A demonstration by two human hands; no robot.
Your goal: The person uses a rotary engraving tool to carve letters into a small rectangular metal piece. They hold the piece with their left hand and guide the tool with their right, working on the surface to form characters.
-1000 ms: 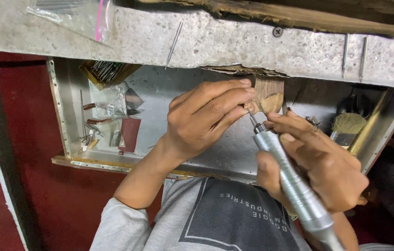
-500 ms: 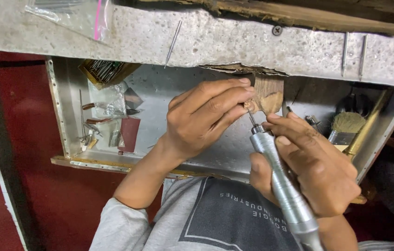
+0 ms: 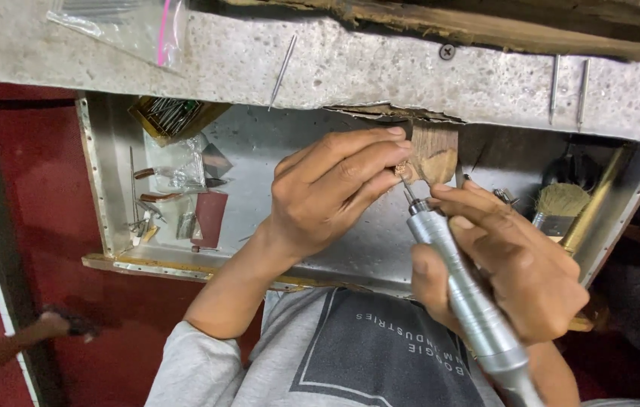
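My left hand (image 3: 331, 192) pinches a small piece against a wooden peg (image 3: 434, 154) that sticks out from the edge of the bench. The piece itself is hidden behind my fingertips. My right hand (image 3: 508, 264) grips a silver rotary handpiece (image 3: 463, 290) like a pen. Its thin bit points up and to the left and meets the spot at my left fingertips.
A metal tray drawer (image 3: 108, 181) sits under the grey benchtop (image 3: 380, 71), holding a box of burs (image 3: 173, 117), plastic bags, pliers and a brush (image 3: 557, 203). Loose steel bits lie on the benchtop. A foot (image 3: 56, 324) rests on the red floor at the left.
The handpiece and my right hand have shifted slightly left and up toward the peg. My left hand stays in place.
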